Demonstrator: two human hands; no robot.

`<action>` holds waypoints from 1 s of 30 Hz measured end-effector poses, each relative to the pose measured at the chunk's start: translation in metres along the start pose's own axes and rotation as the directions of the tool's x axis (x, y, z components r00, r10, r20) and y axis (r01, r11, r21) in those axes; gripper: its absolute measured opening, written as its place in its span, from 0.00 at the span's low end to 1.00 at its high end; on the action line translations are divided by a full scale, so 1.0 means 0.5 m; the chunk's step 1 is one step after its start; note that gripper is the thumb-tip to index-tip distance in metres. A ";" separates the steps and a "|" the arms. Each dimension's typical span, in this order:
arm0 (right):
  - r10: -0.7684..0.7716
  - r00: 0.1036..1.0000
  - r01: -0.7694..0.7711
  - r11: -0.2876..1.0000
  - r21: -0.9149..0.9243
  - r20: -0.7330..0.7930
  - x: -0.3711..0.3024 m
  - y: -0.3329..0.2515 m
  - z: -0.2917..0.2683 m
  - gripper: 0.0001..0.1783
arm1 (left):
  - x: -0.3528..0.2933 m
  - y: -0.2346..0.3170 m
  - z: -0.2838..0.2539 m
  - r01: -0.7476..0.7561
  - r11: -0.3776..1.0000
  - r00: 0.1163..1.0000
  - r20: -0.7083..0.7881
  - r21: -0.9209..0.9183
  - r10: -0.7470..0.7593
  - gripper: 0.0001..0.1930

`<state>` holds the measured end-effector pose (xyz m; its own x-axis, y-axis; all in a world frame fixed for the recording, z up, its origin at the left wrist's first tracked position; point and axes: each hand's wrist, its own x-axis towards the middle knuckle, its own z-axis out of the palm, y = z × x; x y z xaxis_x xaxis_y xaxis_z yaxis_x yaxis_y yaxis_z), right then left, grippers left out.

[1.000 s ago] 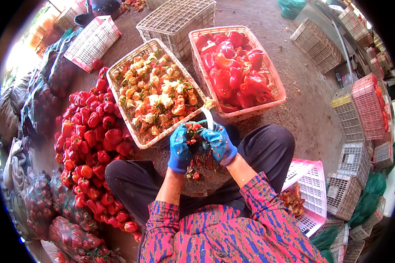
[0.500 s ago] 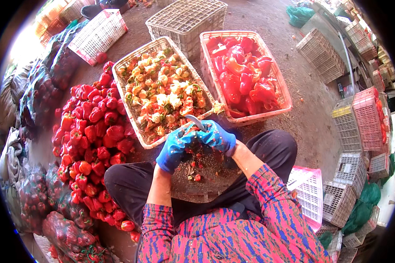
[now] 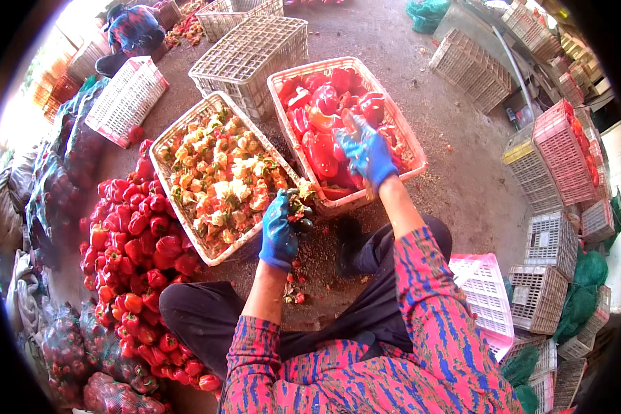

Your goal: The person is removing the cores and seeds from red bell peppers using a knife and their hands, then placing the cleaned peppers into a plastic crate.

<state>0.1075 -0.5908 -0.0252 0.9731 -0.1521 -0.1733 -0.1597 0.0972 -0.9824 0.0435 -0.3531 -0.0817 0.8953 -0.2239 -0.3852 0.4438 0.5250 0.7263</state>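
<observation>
The right hand [image 3: 367, 153], in a blue rubber glove, is stretched out over the pale plastic crate of cleaned red pepper halves [image 3: 400, 117], near its front edge. Its grip looks spread, palm down, but the hand is blurred and I cannot tell whether a pepper piece is under it or has just left it. The left hand [image 3: 279, 234], also gloved in blue, is at the near corner of the second pale crate, the one holding pepper cores and seed scraps [image 3: 186, 141]. Its grip is curled around a green-and-red pepper stem scrap [image 3: 298, 207], right at that crate's rim.

The scrap sits at the very edge of the crate, so a loose release could drop it on the concrete floor [image 3: 462, 186], where red bits [image 3: 295, 293] already lie between the person's knees. With both arms working apart, a piece could also end up in the wrong crate. The heap of whole red bell peppers [image 3: 134, 241] presses against the left side of the scrap crate and could roll if that crate is nudged.

Half a second ago both hands were together in front of the lap, working one pepper. Now they have parted: the right has swung out to the pepper-halves crate, the left towards the scrap crate.
</observation>
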 end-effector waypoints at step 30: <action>-0.631 0.739 0.414 0.702 -0.579 -0.236 -0.148 0.175 0.089 0.12 | -0.030 -0.145 0.011 -0.065 0.992 0.994 0.079 -0.108 0.074 0.17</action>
<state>0.0291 -0.5273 -0.0951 0.7808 -0.4059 0.4750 0.1945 -0.5646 -0.8021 -0.0020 -0.3922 -0.1254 0.9259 -0.2487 -0.2844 0.3778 0.6238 0.6842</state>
